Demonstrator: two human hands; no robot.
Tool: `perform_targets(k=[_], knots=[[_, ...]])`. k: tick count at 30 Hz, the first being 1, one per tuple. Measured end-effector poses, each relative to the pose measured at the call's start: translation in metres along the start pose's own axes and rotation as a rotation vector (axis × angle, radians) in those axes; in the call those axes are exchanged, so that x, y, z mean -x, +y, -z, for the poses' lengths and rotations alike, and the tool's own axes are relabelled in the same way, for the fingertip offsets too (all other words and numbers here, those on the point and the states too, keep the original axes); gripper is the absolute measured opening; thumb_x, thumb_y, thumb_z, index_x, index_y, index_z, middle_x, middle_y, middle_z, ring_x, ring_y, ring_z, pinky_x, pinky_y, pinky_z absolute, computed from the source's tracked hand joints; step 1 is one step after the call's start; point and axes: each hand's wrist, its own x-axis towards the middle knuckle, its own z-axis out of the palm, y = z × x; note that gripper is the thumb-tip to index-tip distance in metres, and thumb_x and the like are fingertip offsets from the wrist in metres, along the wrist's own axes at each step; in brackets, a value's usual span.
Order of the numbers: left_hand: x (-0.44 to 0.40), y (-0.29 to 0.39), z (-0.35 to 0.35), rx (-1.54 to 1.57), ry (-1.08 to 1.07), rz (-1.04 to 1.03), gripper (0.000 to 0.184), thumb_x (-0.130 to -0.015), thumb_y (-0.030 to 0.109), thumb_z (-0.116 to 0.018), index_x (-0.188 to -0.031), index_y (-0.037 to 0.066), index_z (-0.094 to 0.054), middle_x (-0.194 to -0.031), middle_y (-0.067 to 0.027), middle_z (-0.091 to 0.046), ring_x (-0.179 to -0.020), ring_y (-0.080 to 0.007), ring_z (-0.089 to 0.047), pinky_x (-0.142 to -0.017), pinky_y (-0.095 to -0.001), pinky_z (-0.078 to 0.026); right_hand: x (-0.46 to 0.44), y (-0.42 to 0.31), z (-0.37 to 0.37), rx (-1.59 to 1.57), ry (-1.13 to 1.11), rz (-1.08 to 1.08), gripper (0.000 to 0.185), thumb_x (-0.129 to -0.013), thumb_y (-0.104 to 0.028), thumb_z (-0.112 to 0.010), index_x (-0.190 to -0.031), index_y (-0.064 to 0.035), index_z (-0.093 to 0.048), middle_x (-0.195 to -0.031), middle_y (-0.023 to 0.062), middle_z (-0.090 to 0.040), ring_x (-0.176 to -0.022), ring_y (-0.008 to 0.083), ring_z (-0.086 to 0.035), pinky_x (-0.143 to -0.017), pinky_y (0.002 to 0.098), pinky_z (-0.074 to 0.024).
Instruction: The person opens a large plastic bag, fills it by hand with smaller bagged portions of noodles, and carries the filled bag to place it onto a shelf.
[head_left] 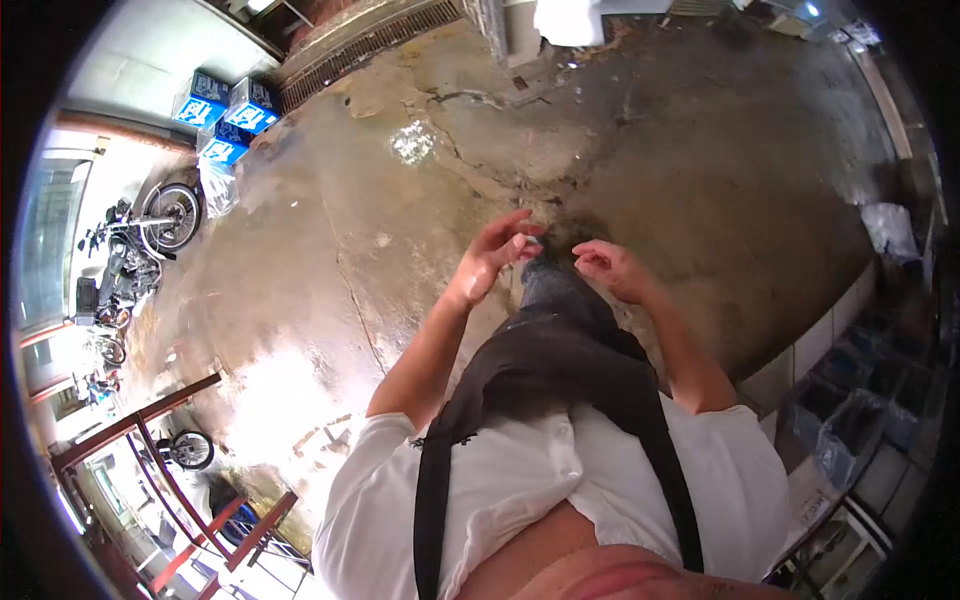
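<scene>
My left hand (490,259) is raised in front of my body with its fingers stretched and the thumb apart; I see nothing held in it. Level with it on the other side, my right hand (612,270) has its fingers loosely bent, a gap showing between them, and no object visible there. The two hands are apart from each other. Below and between them is the dark apron (560,350) I wear, its straps running over a white shirt (530,480). A leg in blue-grey trousers (565,290) shows past the apron.
Wet, cracked concrete floor (450,170) lies ahead. Blue-and-white boxes (225,115) are stacked at the far left beside a plastic bag (218,188). Motorcycles (130,260) stand along the left. A red metal frame (150,415) is at lower left, and plastic-covered bins (850,420) are at right.
</scene>
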Motion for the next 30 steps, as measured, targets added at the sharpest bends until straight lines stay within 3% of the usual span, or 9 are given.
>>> perform_targets(k=[3,6,13,18,23,26,30], knots=[[-0.049,0.037,0.058,-0.028,-0.008,0.027,0.063,-0.100,0.031,-0.061,-0.150,0.000,-0.037,-0.136,-0.0188,-0.058,-0.112,-0.0254,-0.062,-0.099,-0.0381,-0.047,-0.095,-0.036,0.015,0.014,-0.028,-0.091,0.036,-0.094,-0.024,-0.067,-0.123,-0.0042,-0.064,-0.102,0.0102,-0.072,-0.092,0.0204,-0.068,-0.086,0.0348,-0.0531],[-0.107,0.080,0.133,-0.011,0.050,0.121,0.062,-0.100,0.030,-0.062,-0.150,0.000,-0.039,-0.136,-0.0190,-0.057,-0.114,-0.0254,-0.061,-0.100,-0.0381,-0.047,-0.216,-0.073,0.034,0.165,-0.072,-0.005,0.036,-0.094,-0.023,-0.066,-0.124,-0.0037,-0.063,-0.101,0.0117,-0.072,-0.090,0.0227,-0.068,-0.085,0.0354,-0.0530],[-0.197,0.252,0.280,-0.013,0.148,-0.047,0.068,-0.097,0.033,-0.065,-0.150,0.002,-0.039,-0.136,-0.0180,-0.057,-0.116,-0.0271,-0.061,-0.102,-0.0402,-0.047,-0.475,-0.237,0.066,0.224,-0.233,0.333,0.034,-0.094,-0.022,-0.066,-0.122,-0.0045,-0.062,-0.100,0.0123,-0.072,-0.089,0.0262,-0.070,-0.081,0.0363,-0.0537],[-0.305,0.339,0.421,-0.025,0.177,-0.151,0.068,-0.096,0.032,-0.067,-0.150,0.001,-0.039,-0.135,-0.0174,-0.058,-0.117,-0.0285,-0.060,-0.103,-0.0410,-0.046,-0.650,-0.314,0.092,0.360,-0.143,0.322,0.033,-0.095,-0.022,-0.067,-0.122,-0.0044,-0.063,-0.099,0.0120,-0.072,-0.091,0.0231,-0.070,-0.083,0.0351,-0.0535],[-0.456,0.469,0.523,-0.130,-0.090,-0.039,0.059,-0.098,0.018,-0.066,-0.150,0.006,-0.042,-0.134,-0.0120,-0.060,-0.119,-0.0213,-0.058,-0.104,-0.0372,-0.046,-0.786,-0.337,0.104,0.127,0.028,0.039,0.035,-0.094,-0.023,-0.067,-0.124,-0.0052,-0.063,-0.102,0.0122,-0.072,-0.095,0.0232,-0.069,-0.086,0.0359,-0.0524],[-0.553,0.539,0.566,-0.272,-0.286,-0.020,0.058,-0.097,0.018,-0.067,-0.149,0.007,-0.043,-0.132,-0.0111,-0.062,-0.119,-0.0202,-0.058,-0.104,-0.0366,-0.046,-0.842,-0.378,0.128,0.085,0.034,0.001,0.037,-0.095,-0.024,-0.067,-0.125,-0.0042,-0.063,-0.105,0.0133,-0.072,-0.098,0.0224,-0.069,-0.089,0.0356,-0.0517],[-0.679,0.598,0.626,-0.354,-0.468,0.080,0.059,-0.097,0.020,-0.069,-0.149,0.009,-0.044,-0.131,-0.0073,-0.063,-0.113,-0.0162,-0.058,-0.102,-0.0330,-0.047,-0.949,-0.378,0.157,-0.093,0.221,0.008,0.031,-0.097,-0.019,-0.066,-0.123,-0.0033,-0.064,-0.106,0.0118,-0.072,-0.096,0.0199,-0.068,-0.088,0.0332,-0.0528]])
